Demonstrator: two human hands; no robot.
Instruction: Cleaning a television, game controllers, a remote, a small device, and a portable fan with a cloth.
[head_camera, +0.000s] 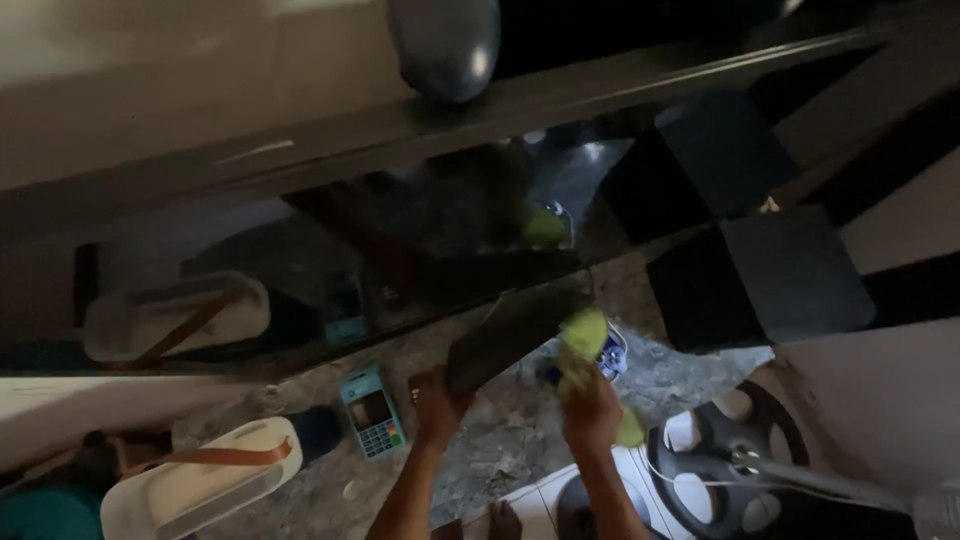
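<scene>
- Two hands are working at a dark flat panel (510, 335), which is standing tilted on the speckled stone desk (500, 450), just in front of a mirror-like dark surface.
- The left hand (437, 402) is gripping the panel's lower left edge, fingers closed around it.
- The right hand (590, 405) is clutching a yellow-green cloth (582, 340), pressing it against the panel's right end.
- A small blue-and-white object (612, 358) is lying just behind the cloth; what it is cannot be told.
- A teal card-payment terminal (372, 412) is lying on the desk to the left of the left hand.
- A cream bag with a brown strap (195, 480) is sitting farther left.
- A white fan with a dark grille (735, 460) is showing at lower right.
</scene>
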